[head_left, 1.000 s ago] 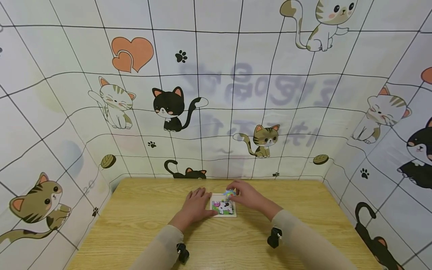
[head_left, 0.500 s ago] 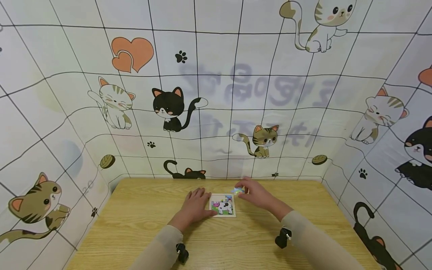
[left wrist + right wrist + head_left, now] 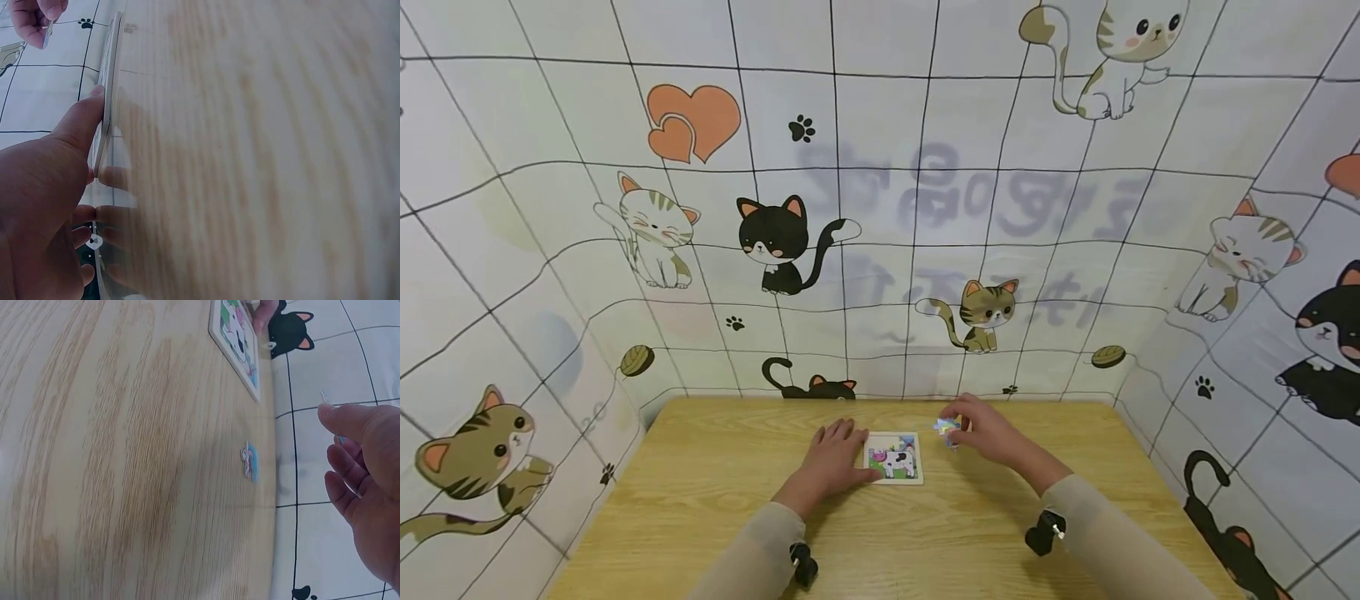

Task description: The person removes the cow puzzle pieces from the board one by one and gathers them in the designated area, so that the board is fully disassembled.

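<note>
A small framed jigsaw puzzle with a cow picture [image 3: 883, 440] lies on the table, its upper left part bare. My left hand [image 3: 833, 460] rests at its left side, fingers spread straight, the thumb on the near left corner. Right of the frame, my right hand [image 3: 988, 433] pinches a shiny, bluish puzzle piece [image 3: 945, 426] between thumb and fingers. In the right wrist view this piece [image 3: 324, 398] shows only as a thin edge above the thumb tip, held up off the table. Another puzzle piece [image 3: 250, 461] with a blue edge lies on the wood below that hand.
The wooden table [image 3: 715, 483] meets a white cloth backdrop [image 3: 880, 275] printed with cats and grid lines at its back and sides. A small black device [image 3: 1045, 533] is strapped to the right wrist, another [image 3: 803, 567] to the left.
My right hand has moved from over the puzzle's upper right corner to the right, carrying the piece away from the frame. The left hand has stayed in place.
</note>
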The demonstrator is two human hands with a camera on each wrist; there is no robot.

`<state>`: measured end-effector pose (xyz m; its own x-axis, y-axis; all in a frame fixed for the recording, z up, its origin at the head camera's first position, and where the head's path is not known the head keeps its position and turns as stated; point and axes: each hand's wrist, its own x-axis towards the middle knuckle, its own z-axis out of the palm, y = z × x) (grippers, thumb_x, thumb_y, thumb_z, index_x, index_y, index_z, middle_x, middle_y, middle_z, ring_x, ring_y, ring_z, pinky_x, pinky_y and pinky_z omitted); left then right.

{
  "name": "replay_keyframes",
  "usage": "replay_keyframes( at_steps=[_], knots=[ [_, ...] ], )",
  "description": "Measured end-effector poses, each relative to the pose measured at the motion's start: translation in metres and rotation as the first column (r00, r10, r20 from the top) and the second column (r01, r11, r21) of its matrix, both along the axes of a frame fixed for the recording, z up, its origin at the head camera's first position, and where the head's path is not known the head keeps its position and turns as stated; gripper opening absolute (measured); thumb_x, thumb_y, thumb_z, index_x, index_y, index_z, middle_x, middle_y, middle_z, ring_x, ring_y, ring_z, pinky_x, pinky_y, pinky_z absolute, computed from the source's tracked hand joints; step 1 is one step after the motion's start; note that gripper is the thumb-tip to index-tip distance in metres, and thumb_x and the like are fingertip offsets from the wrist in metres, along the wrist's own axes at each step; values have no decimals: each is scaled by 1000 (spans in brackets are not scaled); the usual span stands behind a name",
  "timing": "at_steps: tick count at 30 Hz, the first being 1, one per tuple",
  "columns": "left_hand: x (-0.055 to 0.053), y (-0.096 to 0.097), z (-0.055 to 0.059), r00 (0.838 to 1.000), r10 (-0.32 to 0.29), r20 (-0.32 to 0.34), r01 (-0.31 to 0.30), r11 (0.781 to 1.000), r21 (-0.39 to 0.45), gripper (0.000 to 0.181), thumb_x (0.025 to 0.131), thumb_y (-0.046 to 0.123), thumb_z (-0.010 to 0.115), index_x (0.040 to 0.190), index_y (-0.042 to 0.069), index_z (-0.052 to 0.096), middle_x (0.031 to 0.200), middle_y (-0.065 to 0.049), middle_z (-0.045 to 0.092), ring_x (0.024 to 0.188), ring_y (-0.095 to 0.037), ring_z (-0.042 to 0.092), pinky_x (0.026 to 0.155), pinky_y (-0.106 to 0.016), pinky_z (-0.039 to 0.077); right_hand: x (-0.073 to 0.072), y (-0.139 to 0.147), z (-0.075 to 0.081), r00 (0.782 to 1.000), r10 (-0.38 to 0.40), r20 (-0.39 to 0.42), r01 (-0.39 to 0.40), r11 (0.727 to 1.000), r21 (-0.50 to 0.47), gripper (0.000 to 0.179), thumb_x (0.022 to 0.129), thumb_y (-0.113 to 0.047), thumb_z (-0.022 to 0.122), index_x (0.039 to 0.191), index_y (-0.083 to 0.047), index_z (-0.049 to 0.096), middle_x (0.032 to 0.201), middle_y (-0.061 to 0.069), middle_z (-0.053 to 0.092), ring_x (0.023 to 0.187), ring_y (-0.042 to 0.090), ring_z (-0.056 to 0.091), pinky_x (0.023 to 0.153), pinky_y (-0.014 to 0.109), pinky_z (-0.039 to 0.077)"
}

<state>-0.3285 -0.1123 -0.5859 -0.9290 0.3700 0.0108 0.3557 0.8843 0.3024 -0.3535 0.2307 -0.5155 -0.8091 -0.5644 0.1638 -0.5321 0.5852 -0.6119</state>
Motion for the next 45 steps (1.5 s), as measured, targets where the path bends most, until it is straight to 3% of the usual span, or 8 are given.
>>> replay_keyframes(
  at_steps=[6,20,30,45],
  knots=[
    [-1,-4,-2,1000,2,-6,-2,1000,-10,92,95,73,74,164,17,54,173,-19,40,163,-42,32,129,-69,25,-2,10,0,999,-19,-37,20,1000,19,29,105,-6,77,134,-3,74,120,8,64,90,13,57,72,32,52],
    [1,1,2,1000,-6,-5,6,1000,-5,91,96,72,74,165,17,53,174,-19,40,163,-42,32,129,-69,24,-2,34,-3,999,-24,-37,25,999,21,26,105,-5,77,131,1,74,123,14,67,86,14,57,70,32,52],
    [5,3,3,1000,-6,9,6,1000,4,90,95,70,77,164,15,55,173,-21,40,163,-43,32,129,-69,24,0,45,-8,998,-63,-9,63,997,34,26,103,-3,77,129,1,74,122,12,67,89,14,58,71,31,52],
    [1,3,3,1000,0,0,0,1000,-10,91,96,70,76,164,15,55,173,-21,40,162,-43,32,129,-70,24,-8,60,-16,991,-130,21,129,991,29,26,103,-5,78,128,1,75,122,14,68,88,17,60,68,32,52]
  ],
)
